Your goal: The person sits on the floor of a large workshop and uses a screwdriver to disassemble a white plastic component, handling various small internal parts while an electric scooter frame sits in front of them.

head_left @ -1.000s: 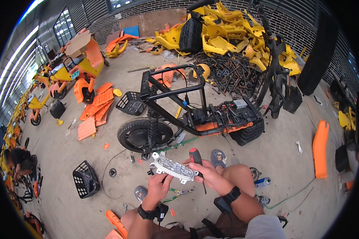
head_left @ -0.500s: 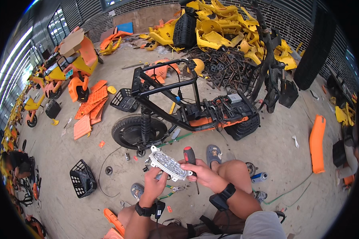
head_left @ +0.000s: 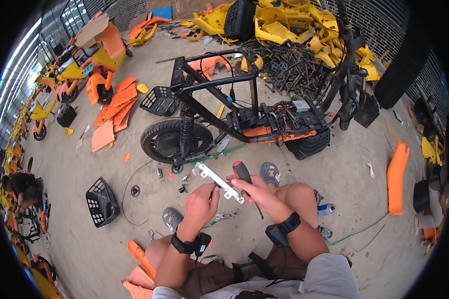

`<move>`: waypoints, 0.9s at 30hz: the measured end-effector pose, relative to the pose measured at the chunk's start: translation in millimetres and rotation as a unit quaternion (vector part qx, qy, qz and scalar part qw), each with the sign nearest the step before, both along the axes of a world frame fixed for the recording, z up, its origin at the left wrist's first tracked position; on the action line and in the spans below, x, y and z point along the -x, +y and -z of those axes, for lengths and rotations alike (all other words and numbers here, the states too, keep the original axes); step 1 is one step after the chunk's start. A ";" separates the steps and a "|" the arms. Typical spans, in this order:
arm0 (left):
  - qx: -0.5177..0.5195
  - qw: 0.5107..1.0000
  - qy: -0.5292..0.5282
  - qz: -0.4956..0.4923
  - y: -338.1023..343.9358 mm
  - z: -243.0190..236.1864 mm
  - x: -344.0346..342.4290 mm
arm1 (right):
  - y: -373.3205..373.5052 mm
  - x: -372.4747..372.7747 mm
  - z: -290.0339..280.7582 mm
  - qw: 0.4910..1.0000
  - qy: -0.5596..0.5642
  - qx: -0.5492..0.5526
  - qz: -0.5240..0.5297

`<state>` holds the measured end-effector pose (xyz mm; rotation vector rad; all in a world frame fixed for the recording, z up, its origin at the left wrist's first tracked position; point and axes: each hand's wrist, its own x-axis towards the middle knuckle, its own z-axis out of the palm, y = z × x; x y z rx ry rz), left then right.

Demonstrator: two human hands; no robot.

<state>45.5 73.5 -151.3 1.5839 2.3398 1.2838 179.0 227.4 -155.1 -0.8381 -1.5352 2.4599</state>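
Note:
A white oblong lamp unit (head_left: pixel 219 183) with mounting tabs is turned nearly edge-on in front of me. My left hand (head_left: pixel 200 203) pinches it from the near left side. In my right hand (head_left: pixel 260 193) is a screwdriver (head_left: pixel 242 172) with a red and black handle, its shaft pointing down toward me. The right fingers are close to the lamp's right end; whether they touch it I cannot tell. Beyond my hands stands a stripped scooter frame (head_left: pixel 217 88) with its rear wheel (head_left: pixel 176 141) at left.
A black basket (head_left: pixel 103 203) lies on the floor at left, a small gear (head_left: pixel 135 191) beside it. Pliers (head_left: pixel 221 216) lie below my hands. A spray can (head_left: pixel 326 209) is by my right leg. An orange panel (head_left: pixel 397 178) lies at right; yellow panels (head_left: pixel 277 30) are heaped behind.
The lamp has been tilted from showing its clear, shiny face to showing its edge. Both hands have shifted slightly, and the view has moved a little. The screwdriver stays in my right hand.

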 end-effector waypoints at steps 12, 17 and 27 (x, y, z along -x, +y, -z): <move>0.034 0.997 -0.049 0.055 -7.4 11.4 11.2 | -6.6 3.3 4.0 0.997 -0.013 -0.057 -0.048; 0.016 0.996 -0.073 0.038 -8.6 9.4 10.4 | -7.4 5.6 4.4 0.999 -0.012 0.000 -0.049; -0.010 0.995 -0.099 0.023 -9.0 3.9 9.0 | -11.7 6.1 10.5 0.997 -0.011 0.040 -0.059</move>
